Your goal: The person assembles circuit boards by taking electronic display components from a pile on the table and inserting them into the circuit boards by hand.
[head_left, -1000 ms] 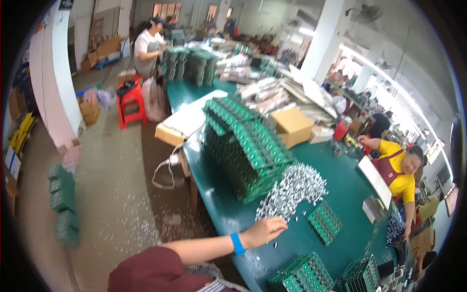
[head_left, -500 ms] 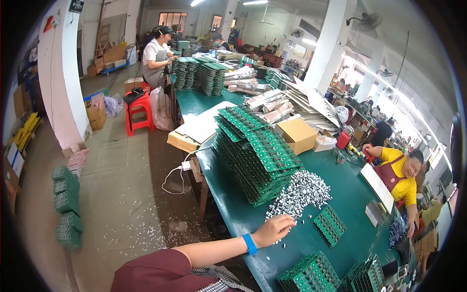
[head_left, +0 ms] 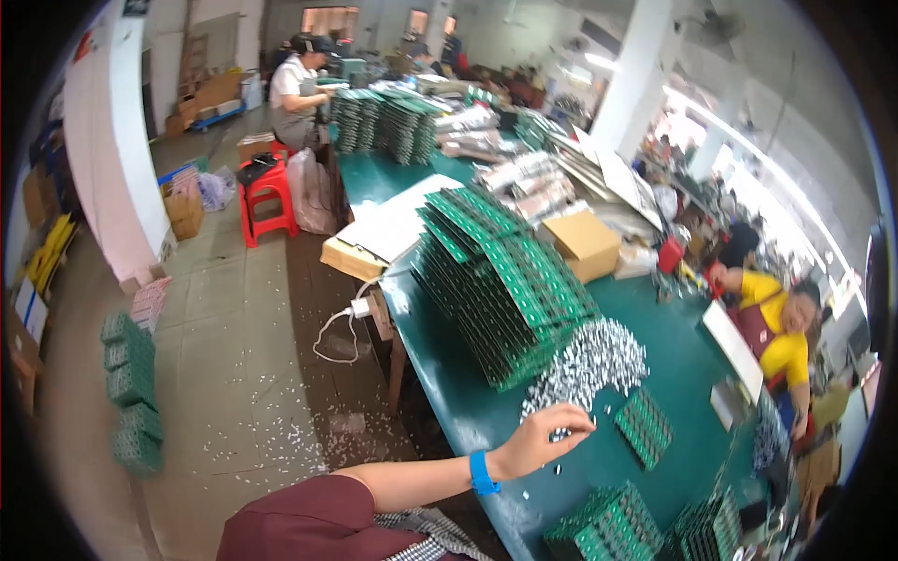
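My left hand [head_left: 543, 438] reaches across the green table [head_left: 449, 393] from a maroon sleeve, with a blue wristband [head_left: 481, 472] on the wrist. Its fingers are curled together on the near edge of a heap of small silver parts [head_left: 594, 360], pinching at them. Just behind the heap lies a long slanted stack of green circuit boards [head_left: 500, 280]. A single green board [head_left: 644, 425] lies flat to the right of the hand. My right hand is out of view.
More green boards [head_left: 608, 524] stand at the table's near end. A cardboard box [head_left: 585, 245] and paper sheets [head_left: 393, 229] lie further back. A person in yellow [head_left: 781, 323] sits across the table; another works by a red stool [head_left: 267, 196]. Green stacks [head_left: 131, 393] stand on the floor.
My left hand stays at the near edge of the silver heap, with the fingers curling in a little more. The view has shifted slightly.
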Available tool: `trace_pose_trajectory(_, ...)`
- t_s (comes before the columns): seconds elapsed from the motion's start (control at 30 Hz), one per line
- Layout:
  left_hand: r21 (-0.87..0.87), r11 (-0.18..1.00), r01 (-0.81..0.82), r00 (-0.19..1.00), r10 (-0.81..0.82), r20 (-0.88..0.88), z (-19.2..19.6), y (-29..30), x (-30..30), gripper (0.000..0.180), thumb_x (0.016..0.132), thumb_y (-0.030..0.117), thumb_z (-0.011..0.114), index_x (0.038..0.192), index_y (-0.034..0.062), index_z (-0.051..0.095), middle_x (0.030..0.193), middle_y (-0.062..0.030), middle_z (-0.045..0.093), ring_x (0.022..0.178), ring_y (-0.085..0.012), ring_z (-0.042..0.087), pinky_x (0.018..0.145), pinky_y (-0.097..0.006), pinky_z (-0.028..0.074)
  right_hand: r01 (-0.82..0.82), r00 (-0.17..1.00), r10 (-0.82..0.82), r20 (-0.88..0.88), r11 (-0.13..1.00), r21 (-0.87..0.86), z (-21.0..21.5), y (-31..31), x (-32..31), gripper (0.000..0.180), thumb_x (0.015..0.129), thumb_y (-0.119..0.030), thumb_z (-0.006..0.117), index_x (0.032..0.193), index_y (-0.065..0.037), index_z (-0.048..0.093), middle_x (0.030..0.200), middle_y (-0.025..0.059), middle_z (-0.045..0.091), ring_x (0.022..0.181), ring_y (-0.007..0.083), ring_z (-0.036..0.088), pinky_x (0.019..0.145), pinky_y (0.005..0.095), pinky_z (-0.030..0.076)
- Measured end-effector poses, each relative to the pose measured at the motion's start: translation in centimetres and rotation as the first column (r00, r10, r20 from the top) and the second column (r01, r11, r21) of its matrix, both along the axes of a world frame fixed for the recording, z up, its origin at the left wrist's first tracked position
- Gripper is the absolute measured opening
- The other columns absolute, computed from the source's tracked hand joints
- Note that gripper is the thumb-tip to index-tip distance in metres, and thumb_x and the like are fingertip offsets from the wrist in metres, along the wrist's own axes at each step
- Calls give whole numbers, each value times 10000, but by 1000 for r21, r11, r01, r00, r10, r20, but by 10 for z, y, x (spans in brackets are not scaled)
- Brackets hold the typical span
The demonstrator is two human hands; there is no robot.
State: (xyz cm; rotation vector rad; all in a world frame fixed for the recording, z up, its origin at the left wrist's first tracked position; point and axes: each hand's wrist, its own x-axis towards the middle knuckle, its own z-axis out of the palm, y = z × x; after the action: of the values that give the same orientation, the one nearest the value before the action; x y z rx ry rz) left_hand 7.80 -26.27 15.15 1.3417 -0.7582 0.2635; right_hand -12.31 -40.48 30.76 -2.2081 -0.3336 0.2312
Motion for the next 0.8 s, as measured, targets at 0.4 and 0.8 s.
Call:
trace_pose_trajectory(0.4,-305,617,725,395,-736,-549,25,-3,-79,284,884,-36,603,1163,-19,552,1071,-91,618,1032,-163,611,912,-313,503,530,710,-639,296,762,371,-93,0,5,347,734,34,741,1062,-21,643,1013,104,615,820,158,633,651,256,542)
trace_pose_trajectory(0.8,108,813,572,820,-565,-91,21,-9,-91,204,751,-76,698,936,4,666,904,-126,672,801,-239,665,713,-304,541,441,770,-613,-175,315,840,-113,3,-16,173,811,-15,717,958,18,631,898,49,624,752,101,597,669,243,526)
